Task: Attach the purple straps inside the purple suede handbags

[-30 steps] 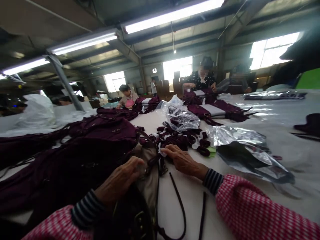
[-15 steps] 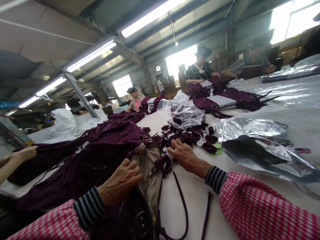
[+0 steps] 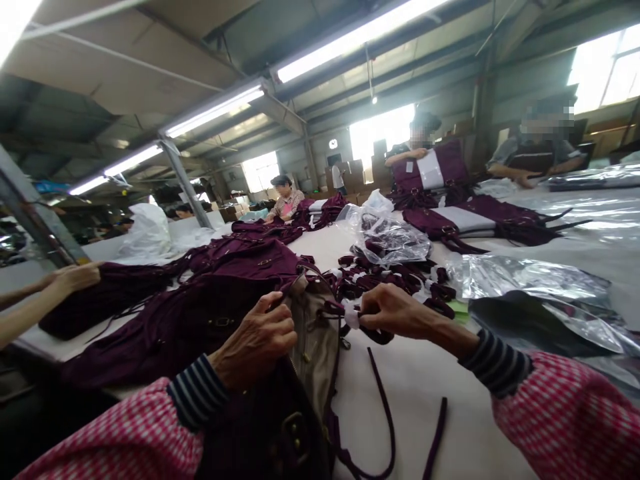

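Observation:
A dark purple bag point(image 3: 245, 427) lies unzipped before me, its beige lining point(image 3: 320, 333) showing. My left hand point(image 3: 260, 340) is closed on the bag's opening edge, with the fingertips partly hidden. To the right of the opening, my right hand point(image 3: 400, 312) pinches a coiled purple strap point(image 3: 377, 335) with a white wrap point(image 3: 351, 313) around it. Just beyond that hand lies a pile of similar wrapped straps point(image 3: 367, 273). A loose purple strap point(image 3: 385, 393) curves over the white table point(image 3: 405, 407) at the bag's right side.
More purple bags point(image 3: 225, 280) lie to the left, where another person's hands point(image 3: 80, 275) hold one. Clear plastic bags point(image 3: 387, 233) sit behind the straps, silvery plastic sheets point(image 3: 540, 287) at right. Folded bags point(image 3: 465, 223) lie farther back. Co-workers point(image 3: 540, 147) stand across the table.
My right hand has lifted the wrapped strap a little off the pile, toward the bag opening. My left hand stays on the bag. A co-worker opposite has raised a purple bag upright. The view has shifted.

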A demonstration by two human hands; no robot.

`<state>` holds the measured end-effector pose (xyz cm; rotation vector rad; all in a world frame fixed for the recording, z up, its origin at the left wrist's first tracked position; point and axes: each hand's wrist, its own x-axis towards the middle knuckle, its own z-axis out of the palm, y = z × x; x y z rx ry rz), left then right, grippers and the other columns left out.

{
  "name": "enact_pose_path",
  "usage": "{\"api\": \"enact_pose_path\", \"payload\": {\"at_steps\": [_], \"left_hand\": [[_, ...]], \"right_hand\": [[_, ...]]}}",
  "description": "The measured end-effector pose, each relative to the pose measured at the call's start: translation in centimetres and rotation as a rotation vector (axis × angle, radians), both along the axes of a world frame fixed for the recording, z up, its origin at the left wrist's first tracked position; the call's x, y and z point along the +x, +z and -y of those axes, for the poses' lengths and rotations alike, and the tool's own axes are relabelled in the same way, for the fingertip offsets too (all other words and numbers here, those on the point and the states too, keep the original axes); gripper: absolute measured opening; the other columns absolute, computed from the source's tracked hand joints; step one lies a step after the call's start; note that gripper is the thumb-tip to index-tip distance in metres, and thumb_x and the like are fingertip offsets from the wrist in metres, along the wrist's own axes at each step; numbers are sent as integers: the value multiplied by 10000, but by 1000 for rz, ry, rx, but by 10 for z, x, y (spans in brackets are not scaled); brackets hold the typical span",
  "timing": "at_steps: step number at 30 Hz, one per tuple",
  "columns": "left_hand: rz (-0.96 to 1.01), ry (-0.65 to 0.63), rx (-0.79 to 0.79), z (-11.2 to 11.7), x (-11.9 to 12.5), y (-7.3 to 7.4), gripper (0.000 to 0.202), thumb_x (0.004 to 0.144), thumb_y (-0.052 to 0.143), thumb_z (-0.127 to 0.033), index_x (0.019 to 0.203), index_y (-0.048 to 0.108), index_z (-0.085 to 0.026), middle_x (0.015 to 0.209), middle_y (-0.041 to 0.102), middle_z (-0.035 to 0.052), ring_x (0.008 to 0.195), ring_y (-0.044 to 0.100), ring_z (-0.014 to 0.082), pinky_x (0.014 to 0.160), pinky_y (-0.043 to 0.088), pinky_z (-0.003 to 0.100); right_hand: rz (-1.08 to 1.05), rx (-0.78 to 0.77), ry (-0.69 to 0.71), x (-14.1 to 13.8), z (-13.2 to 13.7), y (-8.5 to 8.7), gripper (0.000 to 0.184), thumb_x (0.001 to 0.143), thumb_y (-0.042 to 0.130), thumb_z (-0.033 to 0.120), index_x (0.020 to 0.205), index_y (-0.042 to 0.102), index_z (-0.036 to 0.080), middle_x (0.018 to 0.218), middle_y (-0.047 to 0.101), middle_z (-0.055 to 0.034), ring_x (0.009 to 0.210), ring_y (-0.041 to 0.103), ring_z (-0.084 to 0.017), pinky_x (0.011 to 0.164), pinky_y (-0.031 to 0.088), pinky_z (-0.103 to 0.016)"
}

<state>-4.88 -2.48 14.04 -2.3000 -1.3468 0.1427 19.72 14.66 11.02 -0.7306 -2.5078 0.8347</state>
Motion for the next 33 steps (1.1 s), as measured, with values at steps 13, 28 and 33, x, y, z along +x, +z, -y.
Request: {"api": "enact_pose_path", "payload": {"at_steps": [13,28,33], "left_hand": [[153,-3,21,2,-19,7,232,727,515,35,710,503,-196,767,598,-1,857,487,208,828,326,390],[485,7,-31,7,-25,18,241,833,418,7,681,410,-180,728,540,7,788,431,186,747,304,339],[551,-55,-2,3,-20,20,240,870,420,-34,686,387,-183,715,527,-3,775,435,179,732,296,336]], "right_hand": [[-640,-906,-79,-53,34,24,250,642,729,367,667,581,167,622,590,6,520,498,-99,479,393,-220],[-262,-136,7,-71,60,-44,157,758,526,134,892,578,197,729,563,12,681,508,-156,615,316,-266],[-214,-87,191,-113,64,-48,94,816,528,133,849,490,212,769,508,10,687,470,-154,622,350,-267]]}}
